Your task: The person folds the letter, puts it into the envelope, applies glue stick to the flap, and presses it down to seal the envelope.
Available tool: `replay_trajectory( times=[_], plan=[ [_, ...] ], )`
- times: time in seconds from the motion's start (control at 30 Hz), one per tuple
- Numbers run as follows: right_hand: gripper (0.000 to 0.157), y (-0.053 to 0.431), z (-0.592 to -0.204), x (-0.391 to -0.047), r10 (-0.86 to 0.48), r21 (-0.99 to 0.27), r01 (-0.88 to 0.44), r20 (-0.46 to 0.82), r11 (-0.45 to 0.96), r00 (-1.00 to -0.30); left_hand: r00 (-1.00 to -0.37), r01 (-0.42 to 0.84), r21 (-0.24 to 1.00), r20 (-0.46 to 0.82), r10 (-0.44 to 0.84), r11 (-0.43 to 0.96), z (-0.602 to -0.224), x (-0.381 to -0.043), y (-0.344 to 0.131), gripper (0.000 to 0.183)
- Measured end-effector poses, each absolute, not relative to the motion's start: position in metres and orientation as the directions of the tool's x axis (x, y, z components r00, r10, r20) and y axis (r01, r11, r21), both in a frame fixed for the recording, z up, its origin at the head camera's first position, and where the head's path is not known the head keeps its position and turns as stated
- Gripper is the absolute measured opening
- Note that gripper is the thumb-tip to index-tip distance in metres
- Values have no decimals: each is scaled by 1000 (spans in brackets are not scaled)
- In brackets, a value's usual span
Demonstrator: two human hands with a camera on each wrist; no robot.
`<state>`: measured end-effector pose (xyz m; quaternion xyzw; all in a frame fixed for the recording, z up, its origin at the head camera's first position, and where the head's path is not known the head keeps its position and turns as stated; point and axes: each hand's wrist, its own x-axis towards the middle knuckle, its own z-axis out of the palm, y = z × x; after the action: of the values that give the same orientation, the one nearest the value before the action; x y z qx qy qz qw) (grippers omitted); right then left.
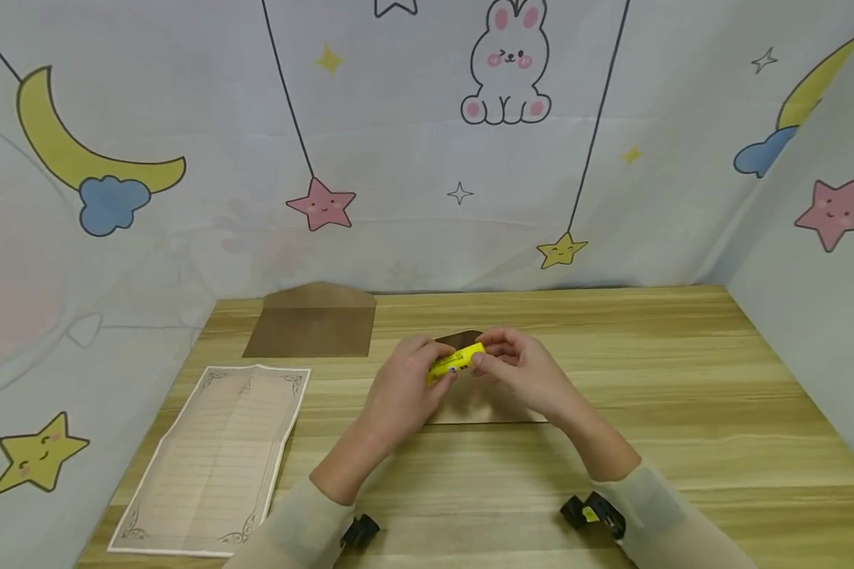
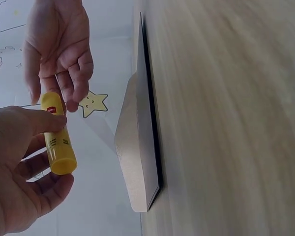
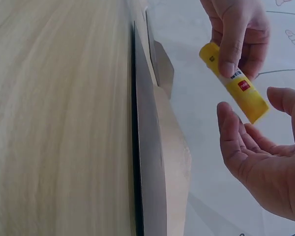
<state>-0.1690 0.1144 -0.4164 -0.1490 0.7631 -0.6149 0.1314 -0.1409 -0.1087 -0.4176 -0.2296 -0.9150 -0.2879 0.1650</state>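
Note:
My left hand (image 1: pixel 407 381) pinches a yellow glue stick (image 1: pixel 458 361) between thumb and fingers, holding it above an envelope (image 1: pixel 484 407). In the left wrist view the glue stick (image 2: pixel 58 140) slants across my fingers, its round yellow end facing the camera. My right hand (image 1: pixel 523 365) is at the other end of the stick. The right wrist view has its thumb (image 3: pixel 284 98) and fingers spread apart around that end, with a gap to the glue stick (image 3: pixel 241 86). Below both hands, the envelope's flap (image 2: pixel 130 152) stands raised; the hands cover part of the envelope in the head view.
A second brown envelope (image 1: pixel 309 330) lies with its flap up at the back left of the wooden table (image 1: pixel 669 395). Bordered, lined letter paper (image 1: pixel 217 458) lies at the left. A patterned white curtain (image 1: pixel 413 158) hangs behind the table and along its sides.

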Motion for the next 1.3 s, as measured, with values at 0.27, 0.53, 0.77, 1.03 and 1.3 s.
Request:
replay_trajectory(
  times=[0.27,0.53,0.77,1.03,1.3],
  plan=[
    [36,119,-419,-171,-400,-967,-66,-38,245,-916,-808,561,418,462,364,715,-418,-141,-109,30],
    [28,118,-421,-170,-424,-965,-114,4,236,-906,-795,583,380,448,409,718,-418,-142,-110,30],
    [24,119,-420,-171,-453,-964,-147,31,222,-891,-795,582,357,437,420,730,-415,-143,-112,29],
    [37,122,-415,-171,-476,-977,-129,34,170,-879,-800,574,344,428,420,743,-413,-142,-114,28],
    [42,121,-414,-170,-415,-969,-27,-80,245,-906,-786,588,328,446,427,739,-413,-142,-113,29]
  ],
)
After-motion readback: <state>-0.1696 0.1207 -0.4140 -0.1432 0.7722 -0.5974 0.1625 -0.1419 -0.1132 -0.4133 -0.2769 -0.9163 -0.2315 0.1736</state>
